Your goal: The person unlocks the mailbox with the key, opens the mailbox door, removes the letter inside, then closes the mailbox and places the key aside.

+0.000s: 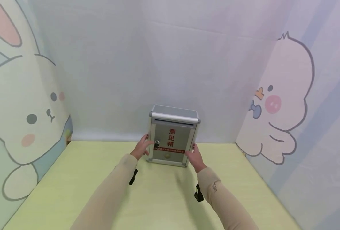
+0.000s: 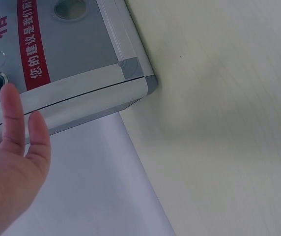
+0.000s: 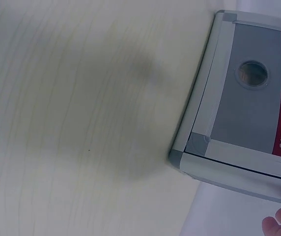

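Note:
A grey metal box [image 1: 170, 137] with silver edges, a top slot and red characters stands upright on the table, turned slightly. A lock with keys [image 1: 157, 143] is on its front at the left. My left hand [image 1: 142, 147] grips the box's left side, one digit reaching over the front beside the lock; in the left wrist view two fingers of that hand [image 2: 17, 162] show extended at the box's edge [image 2: 86, 93]. My right hand [image 1: 195, 158] holds the right side; in the right wrist view only some fingertips [image 3: 280, 219] show near the side. The other fingers are partly hidden.
The pale yellow-green table [image 1: 158, 198] extends in front of the box. Behind it hangs a light backdrop [image 1: 170, 64]. Printed panels with a rabbit [image 1: 20, 86] and a chick [image 1: 288, 80] stand at the left and right.

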